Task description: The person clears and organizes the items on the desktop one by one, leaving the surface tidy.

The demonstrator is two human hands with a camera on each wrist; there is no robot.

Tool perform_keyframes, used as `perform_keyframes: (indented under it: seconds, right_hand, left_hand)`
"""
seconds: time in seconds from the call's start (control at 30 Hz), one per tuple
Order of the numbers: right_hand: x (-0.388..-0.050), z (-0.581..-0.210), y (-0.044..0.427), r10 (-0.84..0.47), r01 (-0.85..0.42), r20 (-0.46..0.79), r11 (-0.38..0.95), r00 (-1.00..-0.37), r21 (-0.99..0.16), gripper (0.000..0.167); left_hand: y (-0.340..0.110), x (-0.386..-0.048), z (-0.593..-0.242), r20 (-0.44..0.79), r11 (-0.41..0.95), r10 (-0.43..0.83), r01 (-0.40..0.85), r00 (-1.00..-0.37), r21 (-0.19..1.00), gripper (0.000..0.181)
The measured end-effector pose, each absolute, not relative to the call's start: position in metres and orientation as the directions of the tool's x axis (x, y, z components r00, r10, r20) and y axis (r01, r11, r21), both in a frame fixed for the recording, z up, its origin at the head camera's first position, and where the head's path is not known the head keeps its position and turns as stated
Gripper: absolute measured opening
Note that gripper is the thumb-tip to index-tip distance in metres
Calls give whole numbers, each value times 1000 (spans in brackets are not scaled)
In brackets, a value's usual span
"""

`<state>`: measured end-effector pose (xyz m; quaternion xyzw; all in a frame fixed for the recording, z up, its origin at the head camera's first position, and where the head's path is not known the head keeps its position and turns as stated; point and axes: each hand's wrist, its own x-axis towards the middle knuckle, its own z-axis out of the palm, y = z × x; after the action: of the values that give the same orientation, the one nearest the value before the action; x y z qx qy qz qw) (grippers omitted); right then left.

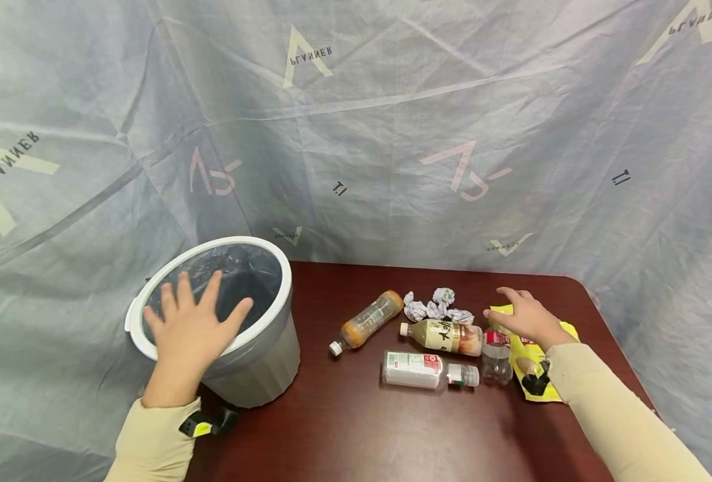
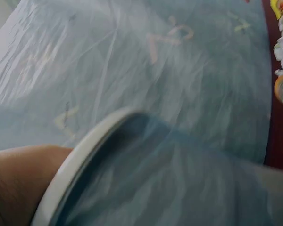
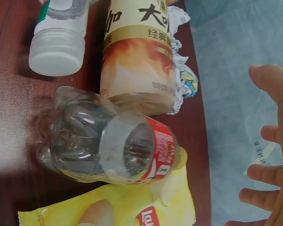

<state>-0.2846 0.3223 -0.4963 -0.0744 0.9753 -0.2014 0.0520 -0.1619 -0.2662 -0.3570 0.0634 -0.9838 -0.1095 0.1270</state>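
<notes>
With cream-sleeved arms (image 1: 615, 408) extended, spreads empty left grip (image 1: 193, 328) at round, white-rimmed grey bin (image 1: 262, 375); holds relaxed, empty right grip (image 1: 529, 320) near clear, red-labelled plastic bottle (image 1: 496, 368) and yellow bag (image 1: 527, 349) on table (image 1: 344, 428).

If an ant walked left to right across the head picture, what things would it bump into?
Bin → orange-ended bottle → clear red-labelled bottle → yellow packet

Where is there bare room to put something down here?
Bare table shows between the bin and slanting bottle, and on the near side, in front of the white-labelled bottle. Farther right it's crowded: crumpled paper, brown bottle, red-labelled bottle and yellow bag.
</notes>
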Motion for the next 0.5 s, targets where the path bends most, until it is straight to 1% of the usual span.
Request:
perform_keyframes:
  seconds: [0.13, 0.27, 0.37, 0.5]
  right_hand:
    - [-283, -502, 325, -172, -121, -78, 891, -982, -437, 96]
    - [-283, -507, 326, -170, -114, -83, 883, -982, -456, 92]
    - [-284, -512, 328, -157, -99, -87, 877, -984, -470, 91]
    - [-285, -519, 330, -144, -80, -85, 854, -986, -514, 96]
  left_hand:
    - [-285, -150, -359, 214, 946, -224, -160, -951, 281, 94]
    - [-296, -142, -361, 149, 912, -279, -213, -949, 350, 92]
    - [-300, -141, -364, 124, 892, -293, -225, -948, 392, 89]
    - [-302, -144, -367, 150, 888, -288, -206, -946, 411, 87]
